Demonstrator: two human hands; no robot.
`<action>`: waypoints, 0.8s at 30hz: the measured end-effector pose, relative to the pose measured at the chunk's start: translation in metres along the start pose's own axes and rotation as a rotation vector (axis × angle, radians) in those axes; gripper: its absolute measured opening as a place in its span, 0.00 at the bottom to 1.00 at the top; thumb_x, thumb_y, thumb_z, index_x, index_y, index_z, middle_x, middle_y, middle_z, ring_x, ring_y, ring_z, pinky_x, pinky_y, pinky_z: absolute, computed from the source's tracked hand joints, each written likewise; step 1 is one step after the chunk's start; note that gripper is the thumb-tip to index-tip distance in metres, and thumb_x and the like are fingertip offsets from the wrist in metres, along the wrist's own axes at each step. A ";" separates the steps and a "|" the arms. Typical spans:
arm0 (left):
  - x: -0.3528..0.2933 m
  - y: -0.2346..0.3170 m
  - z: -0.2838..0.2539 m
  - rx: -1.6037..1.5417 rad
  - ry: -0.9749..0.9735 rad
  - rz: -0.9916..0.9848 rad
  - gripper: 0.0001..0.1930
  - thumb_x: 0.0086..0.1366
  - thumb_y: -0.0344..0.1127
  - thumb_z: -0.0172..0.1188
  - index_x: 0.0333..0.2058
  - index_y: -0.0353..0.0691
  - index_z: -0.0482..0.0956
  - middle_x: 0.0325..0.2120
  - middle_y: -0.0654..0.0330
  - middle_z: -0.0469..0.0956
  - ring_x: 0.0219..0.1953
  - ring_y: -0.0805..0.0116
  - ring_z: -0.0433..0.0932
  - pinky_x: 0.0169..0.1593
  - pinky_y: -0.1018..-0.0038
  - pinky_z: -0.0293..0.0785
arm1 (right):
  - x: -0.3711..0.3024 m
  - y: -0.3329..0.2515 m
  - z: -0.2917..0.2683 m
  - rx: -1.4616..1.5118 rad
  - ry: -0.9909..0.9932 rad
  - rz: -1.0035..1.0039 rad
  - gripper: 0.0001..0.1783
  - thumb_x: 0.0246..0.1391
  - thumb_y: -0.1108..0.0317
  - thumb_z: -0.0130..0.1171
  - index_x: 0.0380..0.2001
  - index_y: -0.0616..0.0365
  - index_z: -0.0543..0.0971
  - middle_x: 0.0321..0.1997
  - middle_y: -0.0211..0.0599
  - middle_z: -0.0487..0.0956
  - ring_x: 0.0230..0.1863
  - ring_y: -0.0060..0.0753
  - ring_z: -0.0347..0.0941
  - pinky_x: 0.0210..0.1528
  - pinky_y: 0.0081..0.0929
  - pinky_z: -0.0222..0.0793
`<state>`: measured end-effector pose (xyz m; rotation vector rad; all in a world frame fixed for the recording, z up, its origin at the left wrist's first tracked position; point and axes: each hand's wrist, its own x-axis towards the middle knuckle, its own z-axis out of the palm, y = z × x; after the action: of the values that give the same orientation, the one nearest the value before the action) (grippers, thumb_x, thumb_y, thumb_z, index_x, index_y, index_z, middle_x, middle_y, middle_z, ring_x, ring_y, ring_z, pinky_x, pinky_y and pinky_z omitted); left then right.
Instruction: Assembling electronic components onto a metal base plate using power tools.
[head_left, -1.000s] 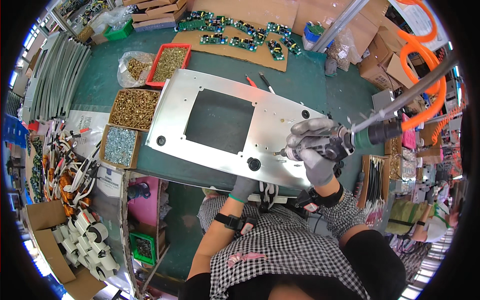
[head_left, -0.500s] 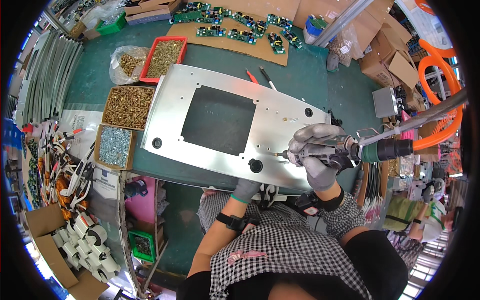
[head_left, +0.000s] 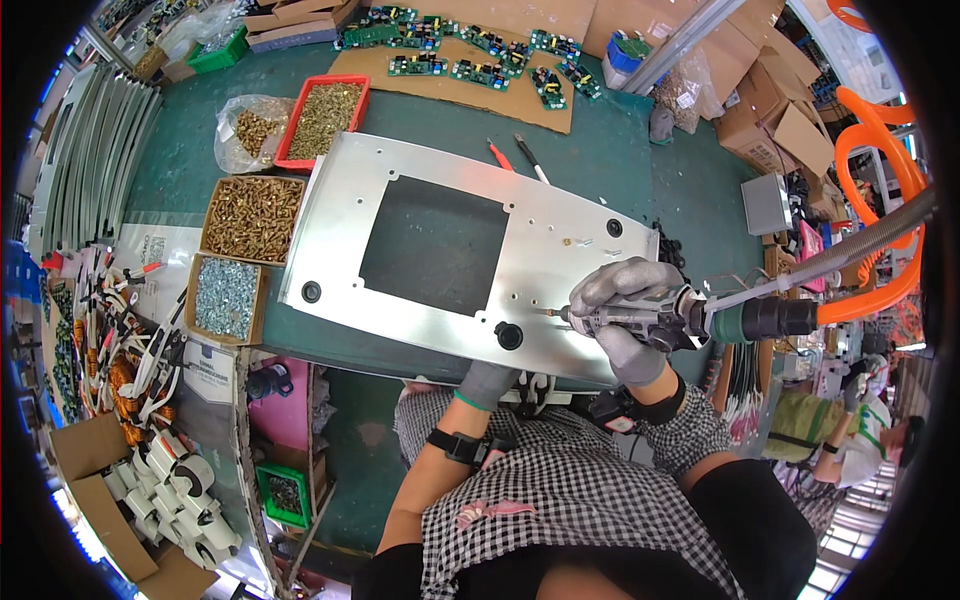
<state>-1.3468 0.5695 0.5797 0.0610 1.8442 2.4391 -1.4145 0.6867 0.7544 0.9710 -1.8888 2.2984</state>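
Observation:
A silver sheet-metal panel (head_left: 420, 300) with a large square cutout, small holes and several round black fittings lies in front of me. My right hand (head_left: 625, 300), in a grey glove, is wrapped round a power screwdriver (head_left: 650, 318) over the panel's right part. The driver's thin bit points left, close to small holes in the metal; I cannot tell whether it touches. My left hand (head_left: 488, 382), also gloved, is at the panel's near edge, below a round black fitting (head_left: 509, 336). Its fingers are hidden under the panel. Small loose screws (head_left: 568, 241) lie on the panel's right side.
Boxes of brass-coloured screws (head_left: 252, 217) and silver fasteners (head_left: 228, 297) adjoin the panel's left end. Behind them is a red tray (head_left: 325, 115) of small parts. Circuit boards (head_left: 478, 74) lie on cardboard at the back. An orange hose (head_left: 868, 290) hangs at the right.
My right hand and the screwdriver have shifted slightly left and a little toward me. The panel and my left hand look nearly unchanged.

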 end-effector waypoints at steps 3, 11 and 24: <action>-0.007 -0.028 -0.013 0.241 -0.151 0.037 0.14 0.62 0.31 0.51 0.47 0.37 0.70 0.43 0.57 0.73 0.44 0.66 0.73 0.47 0.71 0.71 | -0.001 -0.003 0.002 0.046 -0.015 0.034 0.27 0.34 0.88 0.51 0.42 0.59 0.63 0.36 0.44 0.73 0.37 0.33 0.75 0.38 0.27 0.75; -0.002 -0.028 -0.020 0.308 -0.218 0.047 0.15 0.60 0.30 0.52 0.47 0.38 0.71 0.43 0.56 0.74 0.44 0.62 0.73 0.47 0.70 0.71 | -0.002 -0.001 0.001 -0.022 0.068 0.046 0.25 0.35 0.89 0.51 0.40 0.61 0.63 0.34 0.41 0.75 0.35 0.30 0.76 0.37 0.24 0.75; -0.008 0.034 -0.038 -0.344 -0.660 -0.389 0.24 0.60 0.43 0.57 0.50 0.33 0.67 0.45 0.54 0.74 0.45 0.68 0.73 0.46 0.73 0.72 | -0.003 -0.004 0.011 0.062 0.216 0.161 0.28 0.34 0.89 0.52 0.44 0.57 0.66 0.39 0.44 0.74 0.36 0.29 0.73 0.29 0.22 0.74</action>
<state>-1.3434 0.5234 0.6017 0.3891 1.0380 2.0744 -1.4055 0.6796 0.7571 0.5646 -1.8797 2.4460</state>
